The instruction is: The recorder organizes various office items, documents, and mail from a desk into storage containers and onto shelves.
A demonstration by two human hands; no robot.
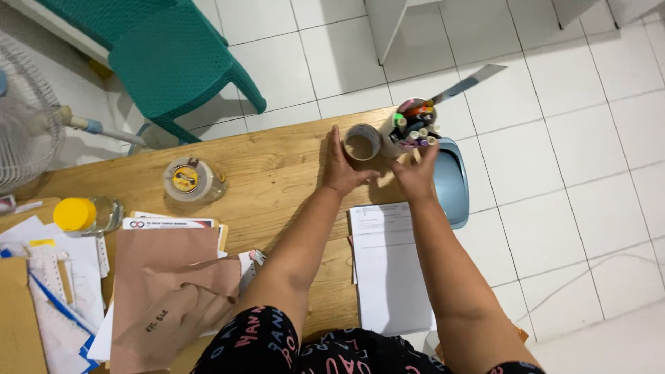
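On the far edge of a wooden table (277,159), my left hand (341,170) rests with its fingers against a roll of tape (362,143) that stands on its side. My right hand (418,173) reaches up to a white pen holder (410,126) full of coloured pens and markers, fingertips touching its near side. A long metal ruler (465,84) sticks out of the holder toward the far right. A white printed sheet (388,266) lies on the table between my forearms.
A lidded clear jar (192,179) and a yellow-capped bottle (86,214) stand at left. Brown envelopes (170,291) and papers are stacked near left. A blue-grey bin (451,181) sits beside the table's right edge. A green plastic chair (166,55) and a fan (24,131) stand beyond.
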